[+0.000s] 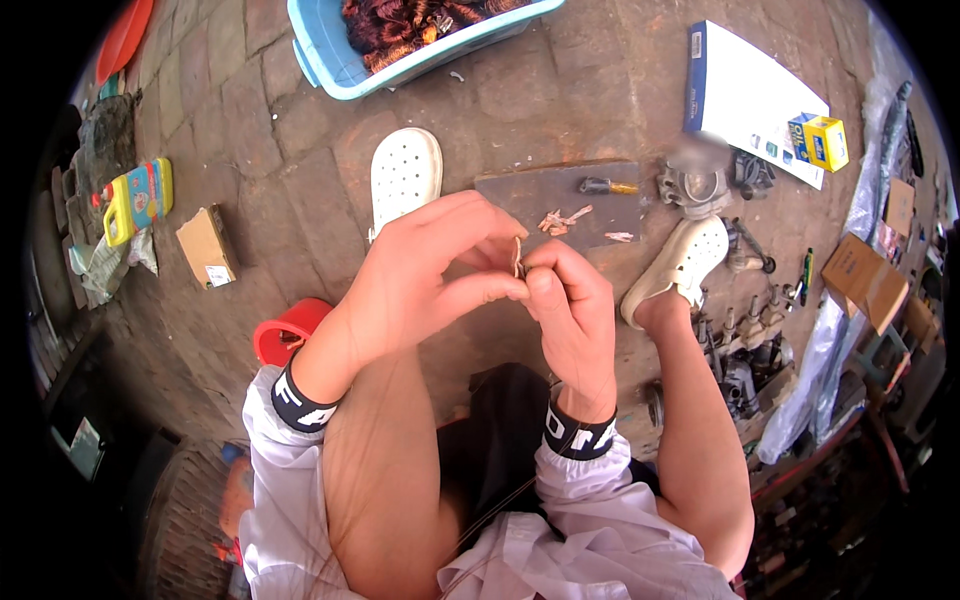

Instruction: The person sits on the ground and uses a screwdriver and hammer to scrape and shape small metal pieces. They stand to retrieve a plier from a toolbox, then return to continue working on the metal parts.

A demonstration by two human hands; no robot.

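In front of my knees, my left hand (425, 265) and my right hand (572, 315) meet with fingertips pinched together. Between them is a small, thin, curved brownish strip (518, 257), too small to tell its kind. Both thumbs and forefingers appear to be on it. Just beyond my hands a dark flat board (510, 188) lies on the ground. On it rest several small pinkish-tan slivers (563, 221) and a short tool with a dark end and a yellow end (608, 187).
A blue tub (430, 72) of copper-coloured wire coils stands ahead. Left are a red container (290, 330), cardboard piece (207, 247) and yellow jug (138, 200). Right are metal machine parts (695, 185), a white-and-blue flat package (745, 95), small yellow box (820, 142) and brown carton (865, 282).
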